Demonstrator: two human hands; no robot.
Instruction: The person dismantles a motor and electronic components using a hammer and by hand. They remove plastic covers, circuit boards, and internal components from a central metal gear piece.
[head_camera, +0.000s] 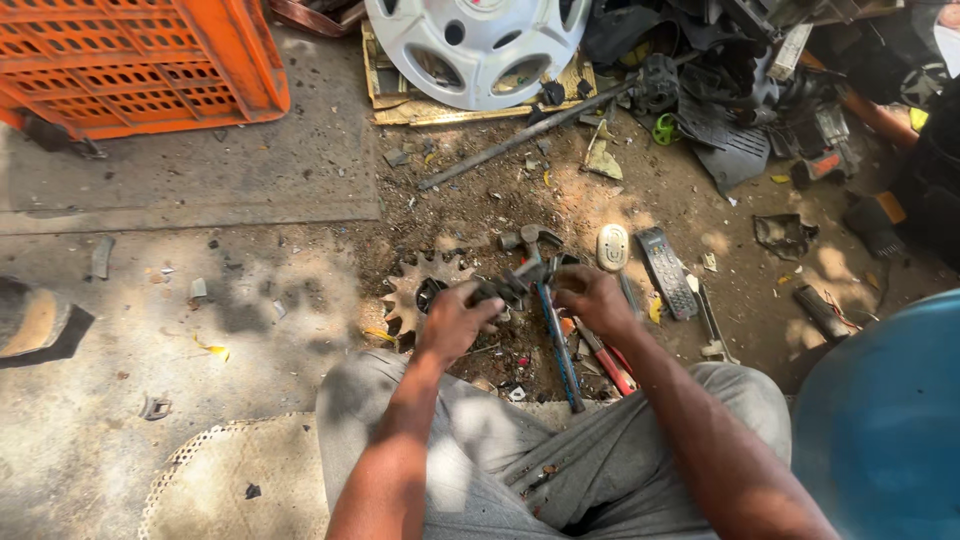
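the small dark metal part (503, 288) is a greasy, blackened lump of irregular shape, its fine detail too shadowed to make out. it is held just above the dirt ground, gripped between the left hand (455, 322) on its left end and the right hand (592, 298) on its right. it lies roughly level, just right of the toothed sprocket (415, 290) lying flat on the ground.

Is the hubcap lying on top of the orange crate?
No, the hubcap rests on a wooden board on the ground, apart from the orange crate.
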